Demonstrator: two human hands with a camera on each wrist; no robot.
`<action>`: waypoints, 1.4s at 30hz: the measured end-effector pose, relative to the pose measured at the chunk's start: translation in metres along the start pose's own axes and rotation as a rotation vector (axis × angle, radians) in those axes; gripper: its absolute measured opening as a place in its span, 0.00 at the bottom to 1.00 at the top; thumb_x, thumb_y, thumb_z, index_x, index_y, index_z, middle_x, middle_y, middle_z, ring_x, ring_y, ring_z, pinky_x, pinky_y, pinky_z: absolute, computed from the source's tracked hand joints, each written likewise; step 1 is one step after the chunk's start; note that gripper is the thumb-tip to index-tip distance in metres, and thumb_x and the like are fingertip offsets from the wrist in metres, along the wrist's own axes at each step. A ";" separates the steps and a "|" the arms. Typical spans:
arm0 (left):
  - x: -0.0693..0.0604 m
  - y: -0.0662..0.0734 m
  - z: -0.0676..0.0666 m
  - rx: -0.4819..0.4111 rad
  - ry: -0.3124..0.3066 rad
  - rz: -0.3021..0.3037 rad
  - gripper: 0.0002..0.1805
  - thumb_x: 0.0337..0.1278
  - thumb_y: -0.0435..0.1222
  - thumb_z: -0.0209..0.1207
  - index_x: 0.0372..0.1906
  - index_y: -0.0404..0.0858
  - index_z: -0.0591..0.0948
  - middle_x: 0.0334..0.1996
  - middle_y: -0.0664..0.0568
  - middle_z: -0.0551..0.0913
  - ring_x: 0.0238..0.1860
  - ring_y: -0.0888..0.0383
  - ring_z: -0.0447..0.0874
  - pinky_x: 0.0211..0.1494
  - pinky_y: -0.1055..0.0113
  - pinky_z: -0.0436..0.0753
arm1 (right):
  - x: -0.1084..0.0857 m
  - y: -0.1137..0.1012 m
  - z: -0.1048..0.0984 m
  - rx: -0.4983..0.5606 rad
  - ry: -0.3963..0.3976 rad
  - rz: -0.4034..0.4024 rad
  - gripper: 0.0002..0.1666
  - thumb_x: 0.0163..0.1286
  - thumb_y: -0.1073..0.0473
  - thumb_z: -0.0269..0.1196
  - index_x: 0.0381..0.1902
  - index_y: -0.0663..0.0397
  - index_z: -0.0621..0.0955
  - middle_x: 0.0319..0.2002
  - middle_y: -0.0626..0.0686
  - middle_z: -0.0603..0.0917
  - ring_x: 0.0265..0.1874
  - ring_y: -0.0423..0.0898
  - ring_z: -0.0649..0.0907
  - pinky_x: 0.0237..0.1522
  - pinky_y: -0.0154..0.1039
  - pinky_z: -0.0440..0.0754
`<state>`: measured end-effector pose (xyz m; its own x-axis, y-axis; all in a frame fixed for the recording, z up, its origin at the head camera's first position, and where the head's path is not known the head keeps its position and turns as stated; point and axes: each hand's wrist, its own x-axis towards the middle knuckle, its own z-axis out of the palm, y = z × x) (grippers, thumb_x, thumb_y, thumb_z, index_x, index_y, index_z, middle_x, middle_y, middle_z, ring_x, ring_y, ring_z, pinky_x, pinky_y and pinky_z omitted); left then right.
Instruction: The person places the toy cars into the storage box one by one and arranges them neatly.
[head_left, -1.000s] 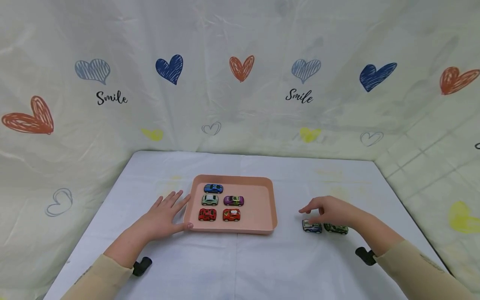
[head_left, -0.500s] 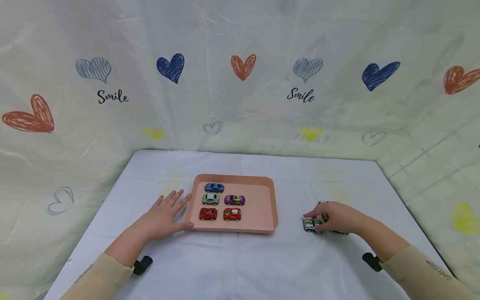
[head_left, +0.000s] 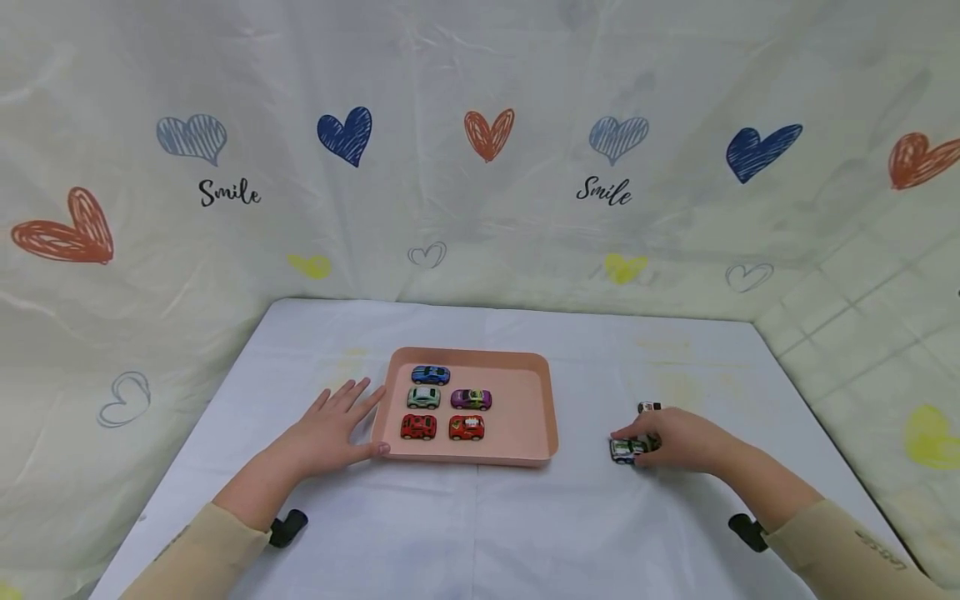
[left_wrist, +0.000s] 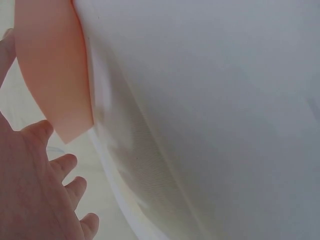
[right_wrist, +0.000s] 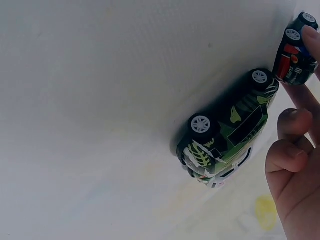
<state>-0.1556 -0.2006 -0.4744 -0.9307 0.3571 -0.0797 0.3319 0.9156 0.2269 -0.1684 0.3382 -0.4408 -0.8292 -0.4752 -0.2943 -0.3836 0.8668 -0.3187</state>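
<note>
My left hand (head_left: 322,433) has its fingers spread against the left side of a pink tray (head_left: 519,404), whose wall (left_wrist: 55,70) fills the upper left of the left wrist view. On the table right of the tray, my right hand (head_left: 686,442) pinches a toy car (head_left: 624,452) between thumb and forefinger. This car (right_wrist: 295,57) shows red and dark sides in the right wrist view. Close beside it stands a green-and-black toy car (right_wrist: 230,127), mostly hidden by the hand in the head view. Another toy car (head_left: 648,407) peeks out behind the hand.
Inside the tray are a blue car (head_left: 431,375), a pale green car (head_left: 423,397), a purple car (head_left: 471,400) and two red cars, one left (head_left: 418,427) and one right (head_left: 467,427). A white cloth (head_left: 420,533) covers the table; a heart-printed sheet (head_left: 540,225) hangs behind.
My right hand has come down over the toy cars, and its thumb and forefinger have closed on the left one. The left hand has stayed at the tray.
</note>
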 end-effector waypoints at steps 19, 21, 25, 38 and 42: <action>-0.006 0.007 -0.007 0.008 -0.008 -0.003 0.55 0.52 0.73 0.53 0.78 0.46 0.58 0.78 0.41 0.54 0.77 0.38 0.47 0.76 0.37 0.47 | 0.012 -0.005 -0.014 0.060 0.069 -0.020 0.23 0.61 0.54 0.72 0.56 0.36 0.85 0.54 0.46 0.84 0.56 0.52 0.81 0.53 0.51 0.82; -0.006 0.006 -0.006 0.007 -0.003 0.003 0.55 0.52 0.73 0.53 0.78 0.46 0.58 0.77 0.41 0.54 0.77 0.38 0.47 0.76 0.37 0.47 | 0.014 -0.008 -0.016 0.067 0.076 -0.018 0.25 0.61 0.54 0.72 0.57 0.36 0.84 0.54 0.46 0.84 0.52 0.51 0.81 0.48 0.48 0.82; -0.005 0.006 -0.004 0.008 0.006 0.011 0.55 0.51 0.74 0.52 0.78 0.46 0.59 0.77 0.41 0.54 0.77 0.38 0.47 0.76 0.37 0.47 | 0.021 -0.014 -0.020 0.106 0.084 -0.010 0.25 0.61 0.53 0.73 0.57 0.37 0.84 0.53 0.45 0.84 0.39 0.45 0.79 0.36 0.40 0.79; -0.004 0.006 -0.009 0.018 -0.008 0.010 0.55 0.52 0.73 0.52 0.79 0.47 0.57 0.78 0.42 0.53 0.77 0.38 0.47 0.76 0.38 0.47 | 0.046 -0.042 -0.042 0.106 0.085 -0.053 0.23 0.62 0.52 0.72 0.57 0.34 0.83 0.55 0.44 0.83 0.33 0.42 0.75 0.32 0.37 0.77; -0.003 0.006 -0.008 0.007 -0.001 0.017 0.55 0.52 0.74 0.52 0.78 0.46 0.58 0.77 0.41 0.54 0.77 0.38 0.47 0.75 0.37 0.47 | 0.055 -0.048 -0.047 0.096 0.083 -0.054 0.24 0.63 0.51 0.71 0.57 0.33 0.83 0.56 0.45 0.82 0.34 0.43 0.75 0.33 0.38 0.78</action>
<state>-0.1521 -0.1980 -0.4652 -0.9248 0.3727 -0.0767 0.3486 0.9107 0.2215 -0.2151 0.2772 -0.3989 -0.8409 -0.5029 -0.1999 -0.3909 0.8199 -0.4182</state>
